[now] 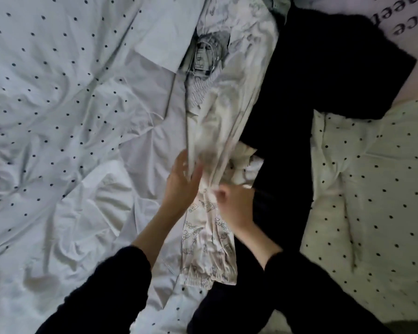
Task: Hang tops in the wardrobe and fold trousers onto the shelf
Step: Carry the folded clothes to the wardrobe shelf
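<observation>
Head view looks down on a bed under a white duvet cover with small dark dots [58,104]. We see cream printed trousers with an elastic cuff [227,104] stretched along its middle, their upper part blurred. Our left hand [181,182] lies against the fabric's left edge with straight, released fingers. Our right hand [234,201] is blurred; its fingers appear clenched on a bunch of the trouser cloth. A black garment [323,75] lies just right of the trousers, its shape hard to make out. A pale pillow with dark lettering [410,22] is cut off at the top right corner.
</observation>
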